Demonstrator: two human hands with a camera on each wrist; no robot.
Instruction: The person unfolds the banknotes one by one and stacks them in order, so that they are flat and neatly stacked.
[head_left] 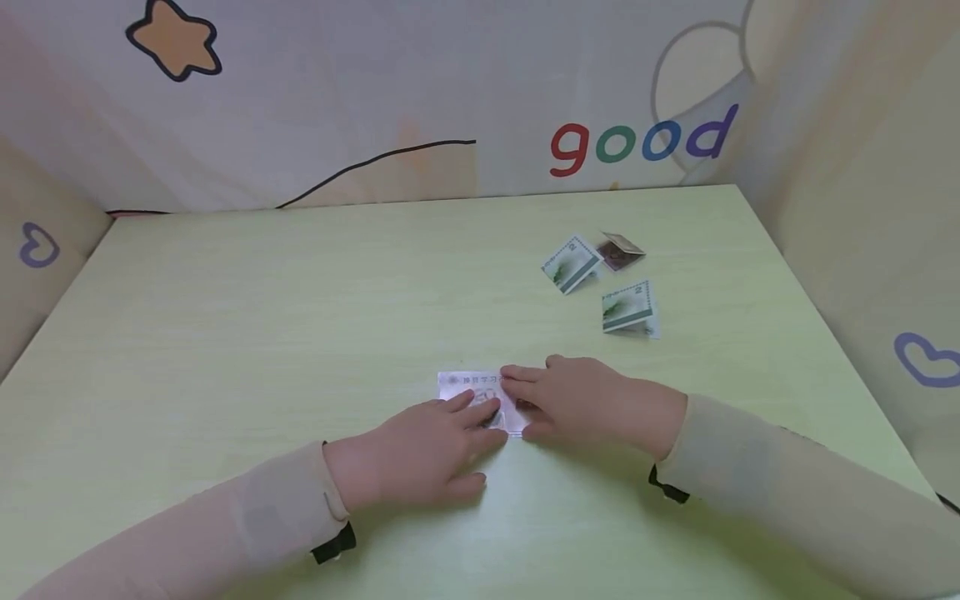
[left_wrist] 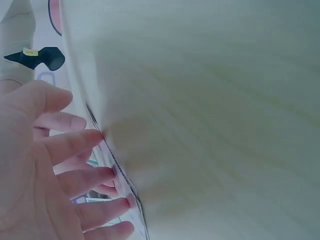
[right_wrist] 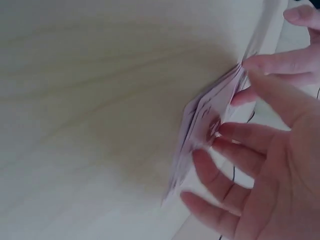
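Note:
A small purplish printed paper (head_left: 452, 383), much like a folded play banknote, lies on the table between the two hands. My left hand (head_left: 420, 452) rests its extended fingers on the paper's left and middle part, its thumb out on the tabletop. On the paper's right part lie the fingertips of my right hand (head_left: 581, 402), with the thumb near its lower right corner. Seen in the right wrist view, the folded paper (right_wrist: 192, 127) has several layers with slightly parted edges. The left wrist view shows it only edge-on.
Two folded green-and-white notes (head_left: 572, 263) (head_left: 628, 307) and a folded brownish note (head_left: 621, 252) stand partly open at the back right of the pale table (head_left: 262, 317). A printed curtain (head_left: 337, 100) borders the table behind and at the sides.

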